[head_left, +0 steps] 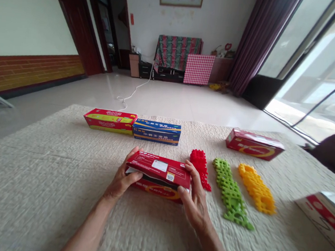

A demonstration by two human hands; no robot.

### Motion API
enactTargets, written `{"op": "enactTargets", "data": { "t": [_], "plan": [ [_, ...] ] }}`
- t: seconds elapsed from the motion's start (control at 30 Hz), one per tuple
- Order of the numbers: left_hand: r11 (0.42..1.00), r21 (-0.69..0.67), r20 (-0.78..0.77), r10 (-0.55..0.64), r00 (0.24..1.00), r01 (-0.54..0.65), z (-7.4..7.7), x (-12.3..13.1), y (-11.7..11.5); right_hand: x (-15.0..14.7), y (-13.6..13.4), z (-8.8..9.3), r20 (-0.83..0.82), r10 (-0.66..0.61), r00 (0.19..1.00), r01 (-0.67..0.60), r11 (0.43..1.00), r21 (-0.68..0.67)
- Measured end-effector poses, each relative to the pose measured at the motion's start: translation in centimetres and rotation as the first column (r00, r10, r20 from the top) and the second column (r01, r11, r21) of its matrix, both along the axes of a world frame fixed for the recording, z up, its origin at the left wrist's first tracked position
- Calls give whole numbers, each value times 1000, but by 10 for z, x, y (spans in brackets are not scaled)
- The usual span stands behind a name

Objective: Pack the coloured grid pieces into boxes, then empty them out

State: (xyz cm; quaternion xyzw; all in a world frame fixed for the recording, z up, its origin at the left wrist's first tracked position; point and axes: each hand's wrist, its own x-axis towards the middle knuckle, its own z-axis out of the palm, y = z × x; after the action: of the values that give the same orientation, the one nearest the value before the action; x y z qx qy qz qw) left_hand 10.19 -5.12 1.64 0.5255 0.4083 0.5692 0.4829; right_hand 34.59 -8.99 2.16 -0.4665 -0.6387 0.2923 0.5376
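Observation:
A long red cardboard box (pixel 159 174) lies on the beige woven cloth (pixel 44 184) in front of me, its top flap lifted a little. My left hand (pixel 122 180) grips the box's left end, thumb on top of the flap. My right hand (pixel 194 194) holds the right end, fingers curled round the edge. Just right of the box lies a row of red plastic interlocking pieces (pixel 200 168), partly behind my right hand.
A green row of pieces (pixel 232 194) and a yellow row (pixel 256 187) lie to the right. A red-and-green box (pixel 110 120) and a blue box (pixel 156 131) stand at the far edge, another red box (pixel 253 144) far right, a white-and-red box (pixel 327 216) near right.

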Motion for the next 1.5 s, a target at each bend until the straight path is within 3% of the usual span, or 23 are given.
{"op": "enactTargets", "data": {
  "t": [0.33, 0.5, 0.67, 0.8, 0.9, 1.1, 1.3, 1.5],
  "plan": [
    [997, -66, -42, -30, 999, 27, 13, 0, -6, 18, 4, 6, 180, 18, 983, -31, 997, 67],
    [995, -87, -11, -41, 999, 40, 10, 1, -6, 15, 3, 4, 246, -39, 968, 12, 994, 108],
    [999, -22, -40, -47, 998, 46, 7, 1, -5, 14, 5, 3, 240, -69, 968, 34, 989, 144],
    [995, -29, -48, -95, 994, 93, 7, -2, -5, 17, 7, 6, 148, -71, 987, 51, 990, 131],
    [993, -54, -23, -108, 994, 106, 7, -1, -6, 16, 6, 8, -62, -119, 991, 122, 992, 35],
    [990, -60, -5, -127, 992, 127, 9, 5, -10, 8, 6, 8, -413, -283, 866, 220, 956, -194],
    [994, -13, 23, -104, 994, 104, 4, 6, -7, 15, 3, -2, -360, -212, 908, 175, 975, -134],
    [993, -16, 52, -118, 992, 119, 0, 3, -4, 18, 4, -10, -354, -235, 905, 232, 971, -50]
  ]
}}
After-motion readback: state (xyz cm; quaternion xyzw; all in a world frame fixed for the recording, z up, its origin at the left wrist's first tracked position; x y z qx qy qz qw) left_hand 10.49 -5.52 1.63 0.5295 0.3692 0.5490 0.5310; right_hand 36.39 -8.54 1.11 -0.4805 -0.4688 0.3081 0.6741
